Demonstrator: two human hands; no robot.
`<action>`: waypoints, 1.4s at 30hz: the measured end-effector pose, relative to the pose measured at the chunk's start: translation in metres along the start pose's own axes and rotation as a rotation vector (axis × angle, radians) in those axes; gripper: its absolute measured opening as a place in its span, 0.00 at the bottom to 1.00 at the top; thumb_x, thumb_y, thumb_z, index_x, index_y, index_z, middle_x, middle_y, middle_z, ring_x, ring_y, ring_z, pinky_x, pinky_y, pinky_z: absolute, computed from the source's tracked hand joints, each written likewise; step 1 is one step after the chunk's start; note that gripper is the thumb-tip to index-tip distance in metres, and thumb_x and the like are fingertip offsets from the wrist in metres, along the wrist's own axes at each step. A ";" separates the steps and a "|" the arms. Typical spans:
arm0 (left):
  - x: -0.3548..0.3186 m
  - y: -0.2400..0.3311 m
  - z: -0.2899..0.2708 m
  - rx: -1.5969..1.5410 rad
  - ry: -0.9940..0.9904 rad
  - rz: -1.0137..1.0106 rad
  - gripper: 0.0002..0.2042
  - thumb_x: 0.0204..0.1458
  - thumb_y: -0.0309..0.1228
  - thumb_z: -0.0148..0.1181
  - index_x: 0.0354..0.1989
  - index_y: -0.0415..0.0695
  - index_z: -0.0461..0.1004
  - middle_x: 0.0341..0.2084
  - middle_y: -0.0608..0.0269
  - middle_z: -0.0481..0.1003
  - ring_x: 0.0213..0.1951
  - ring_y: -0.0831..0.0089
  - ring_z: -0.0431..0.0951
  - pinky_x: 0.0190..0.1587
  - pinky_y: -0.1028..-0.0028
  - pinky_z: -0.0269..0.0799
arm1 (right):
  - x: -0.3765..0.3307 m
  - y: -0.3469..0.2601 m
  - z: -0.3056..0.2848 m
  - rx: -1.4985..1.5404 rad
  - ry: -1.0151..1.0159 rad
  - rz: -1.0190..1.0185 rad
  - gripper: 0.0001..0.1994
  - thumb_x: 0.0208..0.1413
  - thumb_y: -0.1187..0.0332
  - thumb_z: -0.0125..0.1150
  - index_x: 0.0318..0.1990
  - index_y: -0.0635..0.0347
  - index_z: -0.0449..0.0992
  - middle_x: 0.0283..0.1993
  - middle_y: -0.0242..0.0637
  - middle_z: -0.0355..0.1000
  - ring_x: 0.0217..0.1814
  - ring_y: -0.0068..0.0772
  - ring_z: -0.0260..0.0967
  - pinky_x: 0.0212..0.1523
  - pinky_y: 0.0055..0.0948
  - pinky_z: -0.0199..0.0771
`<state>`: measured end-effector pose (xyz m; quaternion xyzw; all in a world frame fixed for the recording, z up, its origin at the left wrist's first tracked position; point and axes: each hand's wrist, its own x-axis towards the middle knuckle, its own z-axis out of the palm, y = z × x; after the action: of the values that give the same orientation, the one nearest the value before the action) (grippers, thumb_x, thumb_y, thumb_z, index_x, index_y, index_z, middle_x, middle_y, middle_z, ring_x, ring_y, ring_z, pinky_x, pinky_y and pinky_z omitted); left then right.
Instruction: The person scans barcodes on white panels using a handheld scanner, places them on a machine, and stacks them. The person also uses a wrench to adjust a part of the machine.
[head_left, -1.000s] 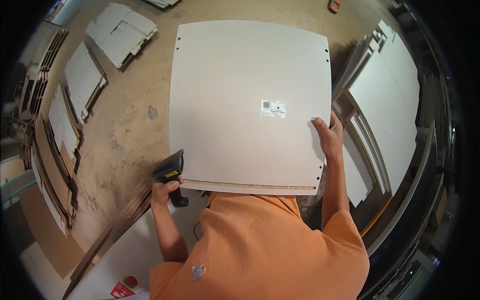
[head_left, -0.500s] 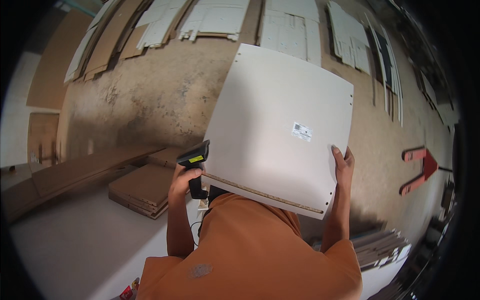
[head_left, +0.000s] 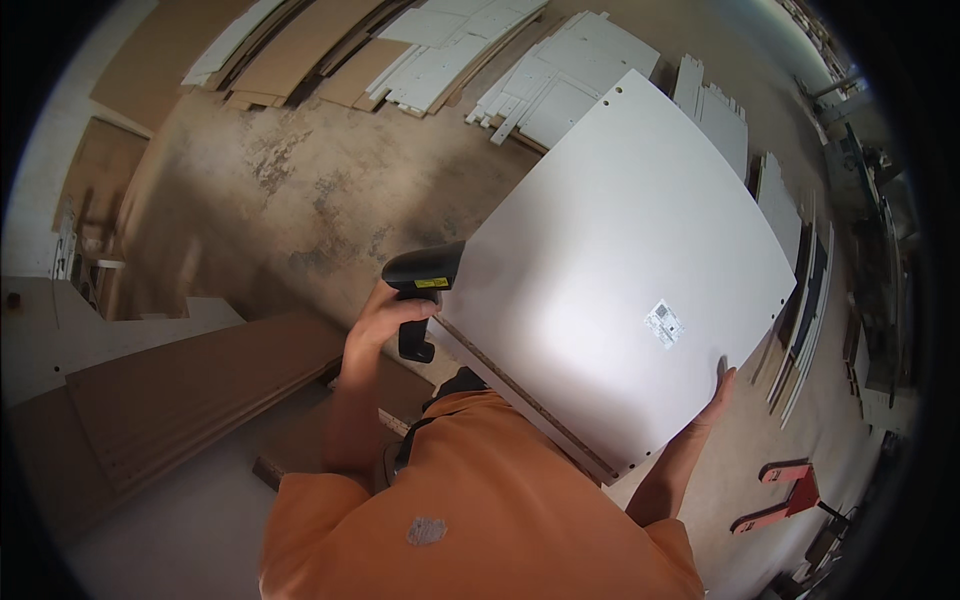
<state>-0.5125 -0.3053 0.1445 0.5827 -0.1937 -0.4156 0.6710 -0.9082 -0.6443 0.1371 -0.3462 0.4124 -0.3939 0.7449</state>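
Observation:
A large white panel (head_left: 600,240) with a printed label (head_left: 664,324), small dark holes near its corners and a brown groove along its near edge is held up in front of my orange shirt. My left hand (head_left: 388,316) is closed round the handle of a black barcode scanner (head_left: 422,270) with a yellow sticker, right against the panel's left edge. Gripping the panel's right side is my right hand (head_left: 718,390), its thumb on the face and its other fingers hidden behind. The panel tilts, its far corner pointing up.
Stacks of white panels (head_left: 565,75) and brown boards (head_left: 320,50) lie along the far floor. Brown boards (head_left: 200,390) rest on a pale surface at the left. A red pallet jack (head_left: 790,495) stands on the floor at the lower right.
The panel has swung clockwise and to the right with both hands on it. The scanner has come up with my left hand. The surroundings have shifted in view as my body turned.

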 end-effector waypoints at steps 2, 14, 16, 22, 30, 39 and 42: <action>0.031 0.002 -0.039 0.004 0.079 -0.111 0.20 0.43 0.35 0.64 0.45 0.39 0.74 0.31 0.62 0.76 0.36 0.70 0.75 0.42 0.70 0.69 | 0.038 0.033 0.042 -0.039 -0.027 0.125 0.28 0.61 0.50 0.55 0.58 0.66 0.72 0.53 0.44 0.75 0.52 0.41 0.75 0.53 0.38 0.76; 0.218 -0.051 -0.328 -0.359 0.957 -0.409 0.12 0.51 0.40 0.65 0.37 0.45 0.75 0.27 0.65 0.75 0.33 0.66 0.81 0.36 0.62 0.79 | 0.322 0.307 0.409 -0.185 -0.334 0.698 0.15 0.52 0.65 0.59 0.42 0.68 0.76 0.40 0.44 0.76 0.42 0.39 0.75 0.44 0.37 0.75; 0.217 -0.043 -0.380 -0.462 1.111 -0.408 0.16 0.46 0.38 0.67 0.40 0.47 0.71 0.27 0.63 0.71 0.38 0.55 0.81 0.38 0.50 0.79 | 0.339 0.357 0.488 -0.370 -0.336 0.764 0.16 0.52 0.65 0.61 0.44 0.69 0.76 0.42 0.43 0.76 0.45 0.42 0.75 0.46 0.41 0.77; 0.210 -0.004 -0.513 -0.412 1.224 -0.349 0.15 0.46 0.41 0.66 0.41 0.54 0.72 0.31 0.70 0.70 0.36 0.65 0.80 0.33 0.59 0.77 | 0.369 0.536 0.684 -0.239 -0.378 0.933 0.17 0.53 0.71 0.61 0.48 0.74 0.71 0.42 0.53 0.75 0.42 0.51 0.79 0.43 0.46 0.86; 0.326 0.036 -0.767 -0.394 1.176 -0.415 0.13 0.49 0.35 0.65 0.43 0.47 0.79 0.29 0.65 0.79 0.29 0.69 0.79 0.31 0.68 0.74 | 0.464 0.792 0.890 -0.048 0.097 0.863 0.15 0.51 0.71 0.66 0.47 0.64 0.76 0.45 0.44 0.75 0.47 0.51 0.77 0.45 0.51 0.83; 0.541 0.126 -0.943 0.364 0.712 -0.904 0.13 0.48 0.33 0.65 0.42 0.43 0.79 0.27 0.62 0.79 0.28 0.67 0.80 0.31 0.68 0.74 | 0.554 0.914 1.072 0.251 0.383 0.766 0.19 0.53 0.72 0.67 0.51 0.62 0.70 0.48 0.46 0.72 0.44 0.47 0.77 0.42 0.43 0.85; 0.545 0.157 -0.982 0.514 0.586 -0.973 0.13 0.48 0.32 0.65 0.41 0.41 0.79 0.26 0.62 0.79 0.28 0.67 0.80 0.31 0.67 0.74 | 0.572 0.940 1.088 0.259 0.384 0.865 0.18 0.56 0.66 0.68 0.49 0.62 0.71 0.44 0.45 0.74 0.42 0.43 0.79 0.39 0.39 0.87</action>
<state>0.5859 -0.1262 -0.0711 0.8369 0.1924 -0.4367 0.2681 0.5400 -0.5129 -0.3914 0.0312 0.5960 -0.1530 0.7876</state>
